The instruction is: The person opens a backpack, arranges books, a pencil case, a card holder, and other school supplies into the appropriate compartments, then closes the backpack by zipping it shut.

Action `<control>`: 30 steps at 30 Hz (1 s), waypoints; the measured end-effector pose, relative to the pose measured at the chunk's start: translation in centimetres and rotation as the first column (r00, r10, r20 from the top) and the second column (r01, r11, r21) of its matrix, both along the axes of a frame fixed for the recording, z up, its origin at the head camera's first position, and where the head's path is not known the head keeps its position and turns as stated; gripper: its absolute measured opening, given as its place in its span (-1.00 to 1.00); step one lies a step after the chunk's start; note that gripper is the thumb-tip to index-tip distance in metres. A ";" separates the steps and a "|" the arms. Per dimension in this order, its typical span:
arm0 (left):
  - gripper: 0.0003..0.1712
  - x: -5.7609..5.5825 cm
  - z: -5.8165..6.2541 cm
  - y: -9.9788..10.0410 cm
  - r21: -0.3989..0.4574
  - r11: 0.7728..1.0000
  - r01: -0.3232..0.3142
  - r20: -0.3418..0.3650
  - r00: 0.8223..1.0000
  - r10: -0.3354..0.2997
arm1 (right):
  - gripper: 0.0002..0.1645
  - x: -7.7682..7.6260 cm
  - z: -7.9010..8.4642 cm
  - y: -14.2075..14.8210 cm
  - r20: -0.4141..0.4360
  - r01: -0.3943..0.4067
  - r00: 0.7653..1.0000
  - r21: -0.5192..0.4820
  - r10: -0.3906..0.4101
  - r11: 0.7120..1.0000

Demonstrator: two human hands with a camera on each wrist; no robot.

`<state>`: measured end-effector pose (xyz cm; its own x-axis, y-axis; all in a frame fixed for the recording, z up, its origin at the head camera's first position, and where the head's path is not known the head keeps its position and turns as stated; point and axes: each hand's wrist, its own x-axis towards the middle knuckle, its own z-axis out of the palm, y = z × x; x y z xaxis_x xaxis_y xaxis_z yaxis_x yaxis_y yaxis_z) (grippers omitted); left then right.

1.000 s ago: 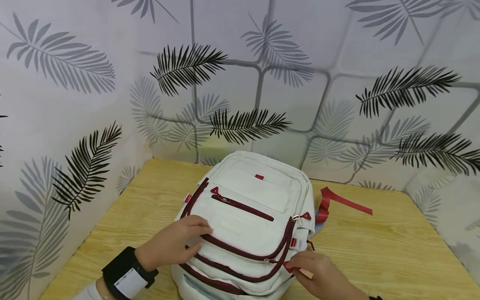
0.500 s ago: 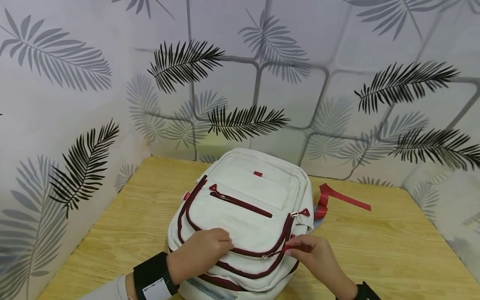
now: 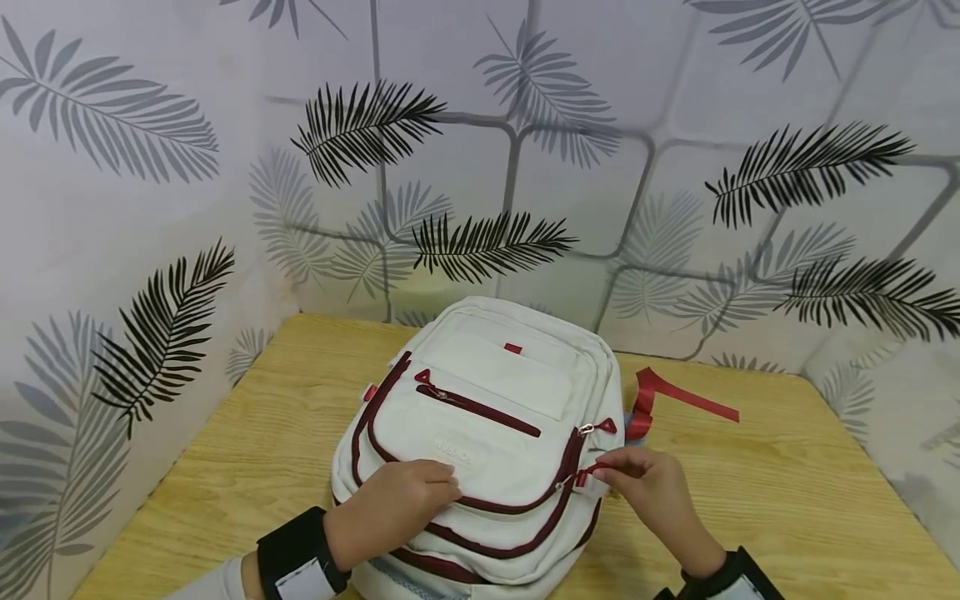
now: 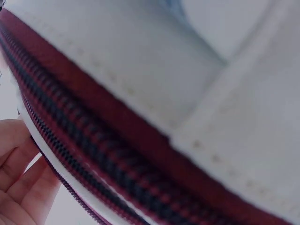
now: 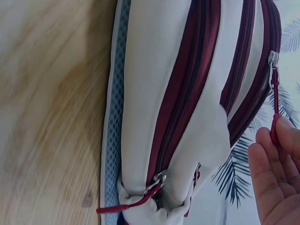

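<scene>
A white backpack point(image 3: 495, 367) with dark red zips lies front up on the wooden table. My right hand point(image 3: 663, 492) pinches a red zip pull point(image 5: 276, 105) between thumb and fingers at the bag's right side. The cord is drawn taut from its metal slider point(image 5: 273, 59) on the front pocket's curved zip point(image 3: 517, 507). Bent over the lower front panel, my left hand point(image 3: 401, 504) grips the pocket's edge beside that zip. In the left wrist view its fingers point(image 4: 35, 187) sit against the zip edge, and a larger zip point(image 4: 93, 136) fills the foreground.
A red strap point(image 3: 686, 393) trails from the bag's right side onto the table point(image 3: 780, 483). Other red pulls hang from the upper right zip and the short chest zip point(image 3: 480, 408). A leaf-patterned curtain point(image 3: 645, 192) stands behind and at the left.
The right hand has moved up and to the right, bringing the zip slider along the pocket's lower right curve. My left hand has shifted rightward along the pocket edge.
</scene>
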<state>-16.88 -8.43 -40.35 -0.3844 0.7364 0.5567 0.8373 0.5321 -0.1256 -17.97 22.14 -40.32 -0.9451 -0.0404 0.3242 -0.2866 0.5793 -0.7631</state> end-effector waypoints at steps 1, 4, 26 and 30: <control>-0.90 0.0 0.0 0.0 0.002 1.000 0.001 0.000 1.000 -0.001 | -0.92 -0.1 0.0 0.1 0.006 0.010 1.000 -0.001 -0.010 1.000; -0.90 0.0 0.0 0.0 0.004 1.000 0.001 -0.001 1.000 -0.001 | -0.92 -0.6 0.1 0.4 0.011 0.011 1.000 0.013 -0.011 1.000; -0.93 0.0 0.0 0.0 0.007 1.000 0.002 0.009 1.000 -0.002 | -0.86 -5.1 -0.5 2.5 0.023 0.145 0.989 0.113 -0.148 0.983; -0.92 0.0 0.1 0.0 0.021 1.000 0.003 0.010 1.000 -0.003 | -0.83 -5.7 -0.5 2.5 0.043 0.152 0.986 0.128 -0.158 0.980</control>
<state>-16.88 -8.46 -40.24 -0.3881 0.7258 0.5679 0.8400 0.5321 -0.1061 -23.64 24.63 -40.78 -0.9588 0.0709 0.2751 -0.1470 0.7048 -0.6940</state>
